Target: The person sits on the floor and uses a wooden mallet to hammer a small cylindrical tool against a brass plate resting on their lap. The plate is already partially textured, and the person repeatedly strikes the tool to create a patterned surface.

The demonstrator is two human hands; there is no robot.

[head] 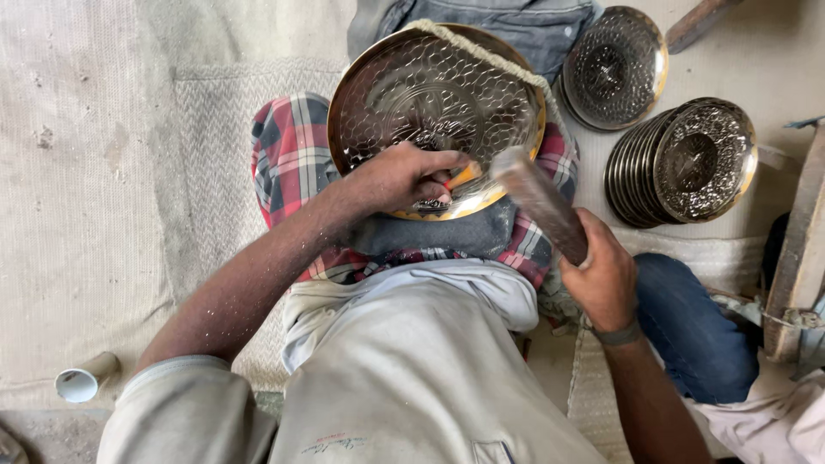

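A large round engraved metal plate (430, 94) with a brass rim leans on a plaid cloth (288, 155) over my lap. My left hand (400, 176) rests on the plate's lower edge, fingers closed around a small tool with a red-orange tip pressed to the metal. My right hand (606, 279) grips a dark wooden mallet (537, 198), blurred, its head raised just right of the left hand. A cord runs over the plate's upper right rim.
A single engraved plate (614, 69) lies at the upper right. Beside it, several similar plates (683, 163) stand stacked on edge. A small white cup (84, 378) lies at lower left on the woven mat (77, 172). Wooden pieces (799, 249) stand at the right edge.
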